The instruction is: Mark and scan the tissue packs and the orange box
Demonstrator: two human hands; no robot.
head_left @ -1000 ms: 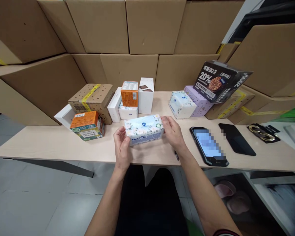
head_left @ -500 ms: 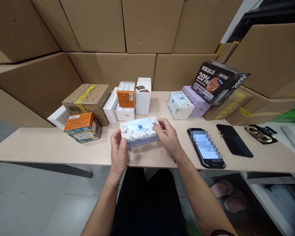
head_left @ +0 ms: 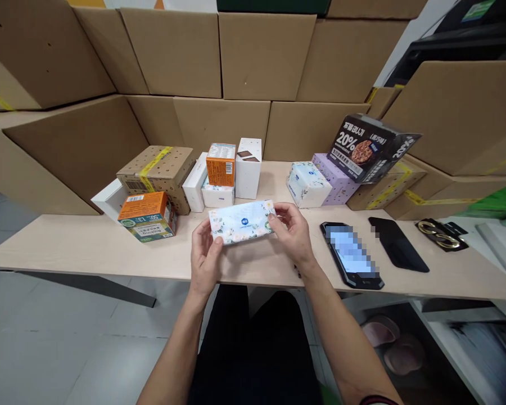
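A pack of tissues in a white and pale blue floral wrapper is held just above the front of the table. My left hand is closed on its left end, thumb at the lower corner. At the right end my right hand grips it, thumb on the top face. The broad face with a blue logo is turned up to me. Behind it stand an orange box on a white floral pack, a tall white box and a narrow white box.
An orange and green box and a spotted cardboard box sit at left. On the right are a floral tissue pack, a purple box, a tilted black cookie box, a lit phone and a dark phone.
The tissue pack has been tilted so that its lettered front side no longer shows and its logo face fills the view. Both hands keep their hold. The view has shifted slightly.
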